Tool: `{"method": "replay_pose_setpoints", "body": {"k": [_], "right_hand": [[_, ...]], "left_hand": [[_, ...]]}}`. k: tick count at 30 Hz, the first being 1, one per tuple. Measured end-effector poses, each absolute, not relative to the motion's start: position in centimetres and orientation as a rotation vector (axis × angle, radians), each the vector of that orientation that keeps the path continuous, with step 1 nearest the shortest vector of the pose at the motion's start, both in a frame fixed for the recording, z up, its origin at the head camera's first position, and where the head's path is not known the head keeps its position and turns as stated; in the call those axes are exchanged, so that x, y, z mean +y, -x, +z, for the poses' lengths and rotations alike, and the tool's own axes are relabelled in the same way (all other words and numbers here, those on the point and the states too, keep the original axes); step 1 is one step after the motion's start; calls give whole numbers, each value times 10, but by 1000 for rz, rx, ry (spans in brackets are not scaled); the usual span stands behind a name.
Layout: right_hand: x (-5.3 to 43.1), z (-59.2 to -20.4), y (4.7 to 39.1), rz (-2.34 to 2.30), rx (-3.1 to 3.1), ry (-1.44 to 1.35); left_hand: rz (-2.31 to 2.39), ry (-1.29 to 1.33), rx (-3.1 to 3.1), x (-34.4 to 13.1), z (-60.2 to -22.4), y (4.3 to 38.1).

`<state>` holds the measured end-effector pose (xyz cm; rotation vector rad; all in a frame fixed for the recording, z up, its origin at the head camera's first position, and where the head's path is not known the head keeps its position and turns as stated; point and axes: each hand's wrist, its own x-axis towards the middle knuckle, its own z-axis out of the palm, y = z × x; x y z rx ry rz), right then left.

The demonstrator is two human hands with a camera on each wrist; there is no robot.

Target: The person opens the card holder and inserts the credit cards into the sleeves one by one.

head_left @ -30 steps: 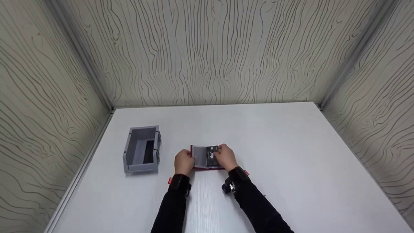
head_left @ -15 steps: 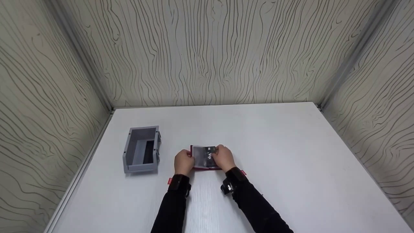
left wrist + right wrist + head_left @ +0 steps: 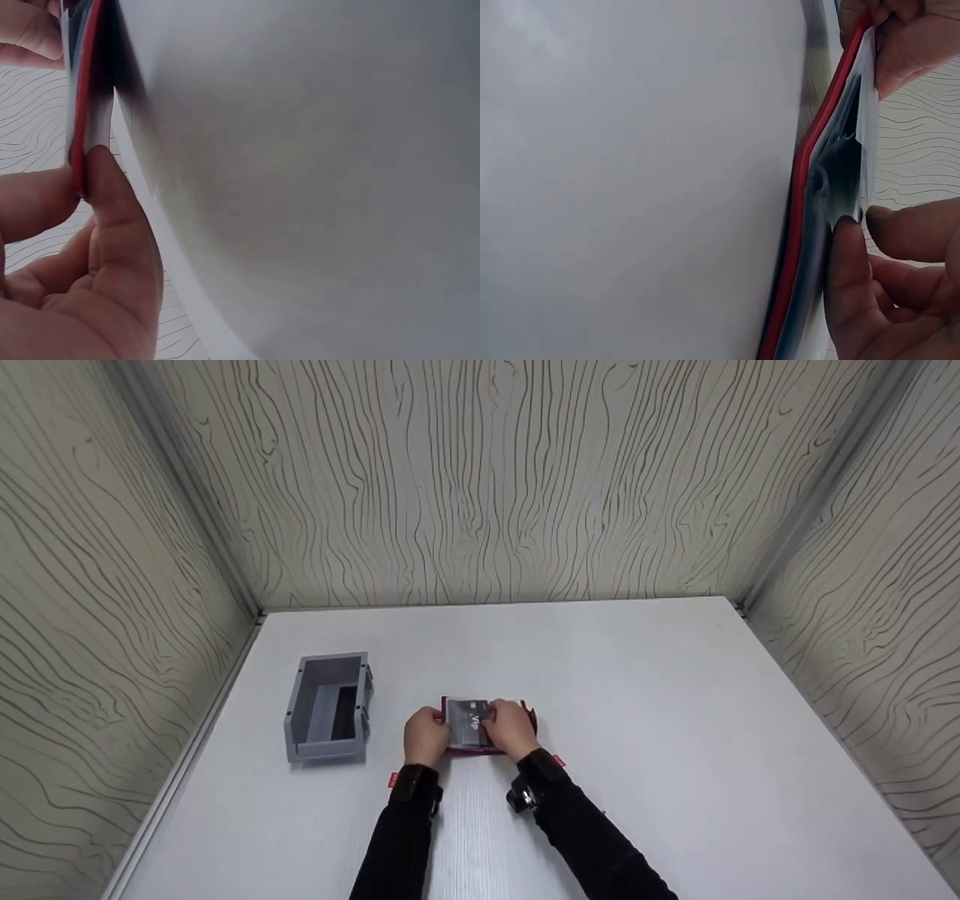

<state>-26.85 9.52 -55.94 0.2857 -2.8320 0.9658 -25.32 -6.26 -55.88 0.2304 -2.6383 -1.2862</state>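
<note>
A red-covered card holder (image 3: 801, 180) with clear plastic sleeves lies spread open between the hands, close over the white table. My left hand (image 3: 426, 736) pinches its left cover edge between thumb and finger; the left wrist view shows this red edge (image 3: 84, 112) from the side. A dark card (image 3: 474, 725) marked "Vip" overlaps the left sleeve in the head view. At the card's right edge, my right hand (image 3: 511, 727) pinches with thumb and index finger. That right hand (image 3: 900, 281) covers most of the holder's right half in the head view.
On the white table (image 3: 675, 720), a grey plastic bin (image 3: 328, 748) stands to the left of the hands, with a dark strip (image 3: 345, 712) inside. Patterned panels (image 3: 480, 487) rise behind the table and on both sides.
My right hand has moved left with the card, which now lies farther over the left sleeve. Part of the holder's right side has come into view. My left hand has stayed in place.
</note>
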Motion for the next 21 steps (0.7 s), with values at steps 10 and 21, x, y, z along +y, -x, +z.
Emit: {"method": "replay_pose_setpoints", "body": {"k": [10, 21], "right_hand": [[90, -561, 269, 1077, -2859, -303], [90, -563, 270, 1068, -2859, -375]], "left_hand": [[-1296, -225, -2628, -62, -558, 253], [-1293, -244, -2634, -62, -560, 255]]}}
